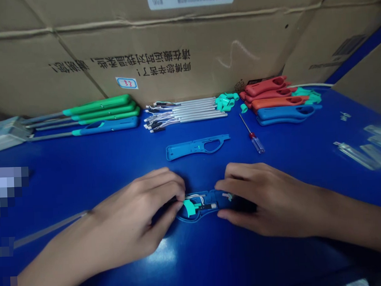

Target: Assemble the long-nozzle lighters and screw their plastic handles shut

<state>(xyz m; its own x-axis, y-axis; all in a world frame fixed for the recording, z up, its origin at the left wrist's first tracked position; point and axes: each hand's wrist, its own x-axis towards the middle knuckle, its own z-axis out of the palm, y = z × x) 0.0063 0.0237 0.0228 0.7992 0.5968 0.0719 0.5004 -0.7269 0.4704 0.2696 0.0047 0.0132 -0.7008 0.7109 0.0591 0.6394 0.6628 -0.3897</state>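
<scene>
Between my hands lies a blue lighter handle half [212, 196], open side up, with white wires and a black igniter piece [208, 206] inside it. My left hand [149, 207] is closed, thumb and forefinger pinching at the teal trigger [189, 208] at the handle's left part. My right hand [258, 199] grips the handle's right end, thumb on the near side and fingers on the far side. Its right end is partly hidden by that hand. A grey rod [50, 231] passes out to the left from behind my left wrist.
Beyond my hands lies another blue handle half [183, 150], with a screwdriver [252, 134] to its right. Farther back are metal rods with wires [195, 110], teal pieces [228, 101], stacked handle shells [280, 113] and assembled lighters [104, 105]. A cardboard box [221, 46] stands behind; clear parts [355, 154] lie right.
</scene>
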